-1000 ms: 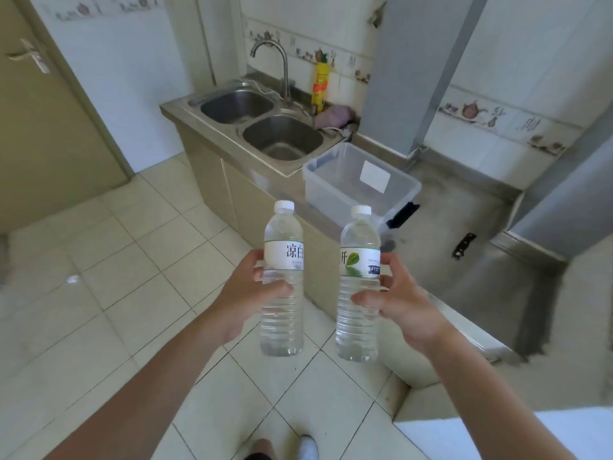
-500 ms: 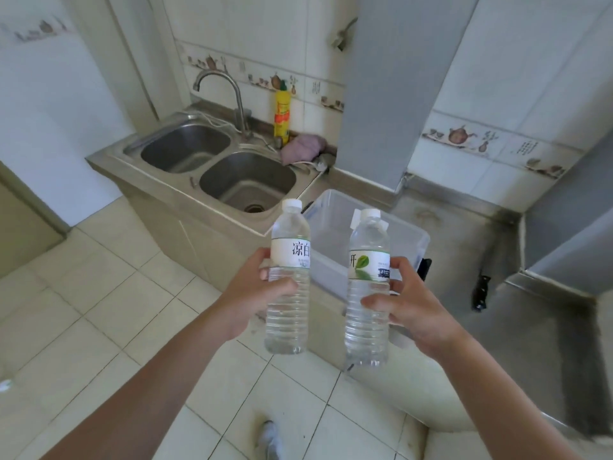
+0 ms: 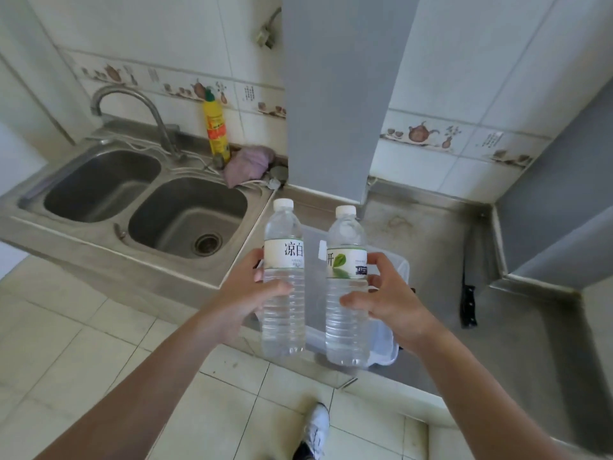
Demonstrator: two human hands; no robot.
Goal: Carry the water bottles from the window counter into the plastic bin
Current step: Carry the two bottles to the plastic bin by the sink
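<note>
I hold two clear water bottles upright, side by side, above the clear plastic bin (image 3: 403, 269) on the steel counter. My left hand (image 3: 245, 293) grips the left bottle (image 3: 284, 313) around its middle, just under the white label. My right hand (image 3: 389, 302) grips the right bottle (image 3: 346, 323), whose label has a green leaf. Both bottles carry white caps and look full. The bottles and my hands hide most of the bin; only its right rim and near corner show.
A double steel sink (image 3: 146, 207) with a tap (image 3: 132, 111) lies to the left. A yellow bottle (image 3: 217, 131) and a purple cloth (image 3: 248, 164) sit behind it. A black-handled knife (image 3: 468, 303) lies on the counter right of the bin. A grey pillar (image 3: 335, 94) stands behind.
I have come closer to the counter. The bin has slid from behind the bottles to right beneath them, and the sink now sits nearer on the left. Both grips are unchanged.
</note>
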